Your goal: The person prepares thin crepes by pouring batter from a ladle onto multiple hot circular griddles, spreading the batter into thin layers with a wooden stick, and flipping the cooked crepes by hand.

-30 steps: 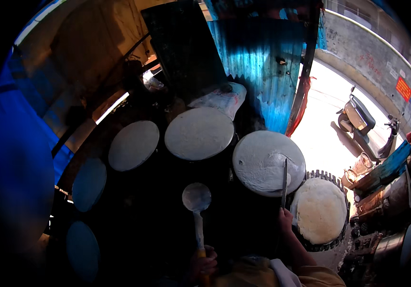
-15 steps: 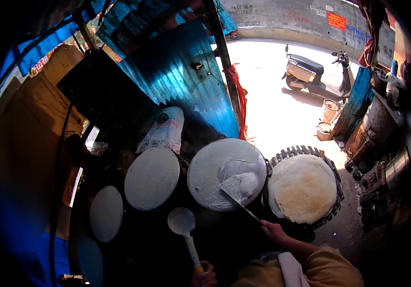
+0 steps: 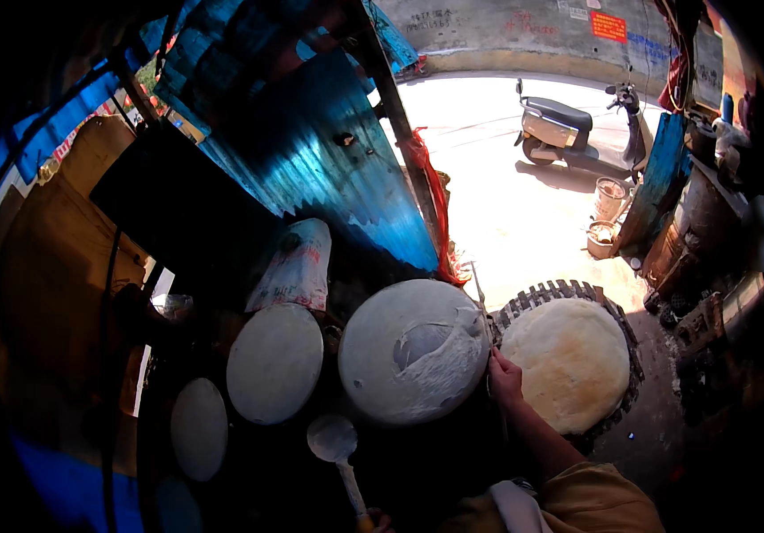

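My right hand [image 3: 506, 377] is closed around a long thin spatula [image 3: 481, 293], held nearly edge-on at the right rim of a large round griddle [image 3: 369, 320]. Whether its blade touches the griddle I cannot tell. Pale batter [image 3: 444, 366] coats that griddle, with a thicker smear on the right and a thin greyish patch near the middle. My left hand [image 3: 382, 522], mostly cut off by the lower edge, grips the yellow-ended handle of a ladle [image 3: 332, 437]. The batter-coated ladle bowl sits in front of the griddles.
Beside my right forearm, a browned round flatbread [image 3: 567, 364] lies on a slatted dark rack [image 3: 635, 377]. More pale round griddles [image 3: 275, 364] [image 3: 199, 429] stand to the left. A white sack [image 3: 293, 266] is behind them. A scooter [image 3: 569, 133] and buckets [image 3: 608, 200] are outside.
My right hand has moved up and right, bringing the spatula from the batter's middle to the griddle's right rim. The thick batter is now smeared along the right side. The view has shifted slightly.
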{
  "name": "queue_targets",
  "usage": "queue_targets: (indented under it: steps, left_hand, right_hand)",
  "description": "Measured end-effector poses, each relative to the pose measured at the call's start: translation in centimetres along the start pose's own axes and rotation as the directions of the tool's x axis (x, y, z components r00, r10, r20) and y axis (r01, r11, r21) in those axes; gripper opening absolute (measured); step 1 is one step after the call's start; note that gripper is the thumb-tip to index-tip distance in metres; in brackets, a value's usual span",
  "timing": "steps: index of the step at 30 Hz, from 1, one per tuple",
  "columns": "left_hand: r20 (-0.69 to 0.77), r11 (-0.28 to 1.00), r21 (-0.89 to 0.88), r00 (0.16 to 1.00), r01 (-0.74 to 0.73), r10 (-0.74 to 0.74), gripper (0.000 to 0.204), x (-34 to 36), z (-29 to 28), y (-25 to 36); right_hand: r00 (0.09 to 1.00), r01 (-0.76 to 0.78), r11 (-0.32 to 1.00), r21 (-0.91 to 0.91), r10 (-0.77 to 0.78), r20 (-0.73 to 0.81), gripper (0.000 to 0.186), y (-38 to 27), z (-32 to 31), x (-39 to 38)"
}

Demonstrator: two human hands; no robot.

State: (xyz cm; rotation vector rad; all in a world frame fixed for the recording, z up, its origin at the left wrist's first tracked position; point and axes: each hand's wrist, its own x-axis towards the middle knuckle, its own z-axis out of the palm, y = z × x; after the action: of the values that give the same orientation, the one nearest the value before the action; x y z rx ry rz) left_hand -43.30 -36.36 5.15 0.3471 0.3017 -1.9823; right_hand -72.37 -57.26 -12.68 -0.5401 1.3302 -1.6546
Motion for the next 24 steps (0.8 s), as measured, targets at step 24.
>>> queue_targets:
  steps: [24]
  left_hand:
    - [-0.095, 0.72, 0.677, 0.988, 0.151, -0.119, 0.037, 8.5, 3.6, 3.8]
  right_hand:
    - [0.808, -0.285, 0.847, -0.449, 0.464, 0.363, 0.031, 1.1, -1.1, -2.3]
